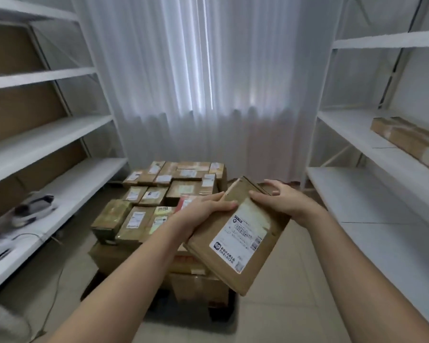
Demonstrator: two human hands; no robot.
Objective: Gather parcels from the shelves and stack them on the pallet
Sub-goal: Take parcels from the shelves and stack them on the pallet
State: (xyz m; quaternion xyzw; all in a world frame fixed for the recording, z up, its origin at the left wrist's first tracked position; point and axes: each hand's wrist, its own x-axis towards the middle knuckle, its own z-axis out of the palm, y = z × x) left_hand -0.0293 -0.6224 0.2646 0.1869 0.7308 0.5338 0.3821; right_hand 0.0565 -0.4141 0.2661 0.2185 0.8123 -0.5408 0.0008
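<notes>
I hold a flat brown cardboard parcel (pixel 235 263) with a white shipping label, tilted, in front of me above the pallet's right side. My left hand (pixel 203 209) grips its left edge, thumb on top. My right hand (pixel 285 199) grips its far right corner, fingers curled over the edge. Below and ahead, a stack of several labelled brown parcels (pixel 164 194) covers the dark pallet (pixel 221 310) on the floor.
White shelving runs along both sides. The right shelf (pixel 372 154) carries a long brown box (pixel 411 139). The lower left shelf (pixel 67 191) holds white and grey devices (pixel 32 209) with a cable. A white curtain (pixel 208 82) hangs behind the pallet.
</notes>
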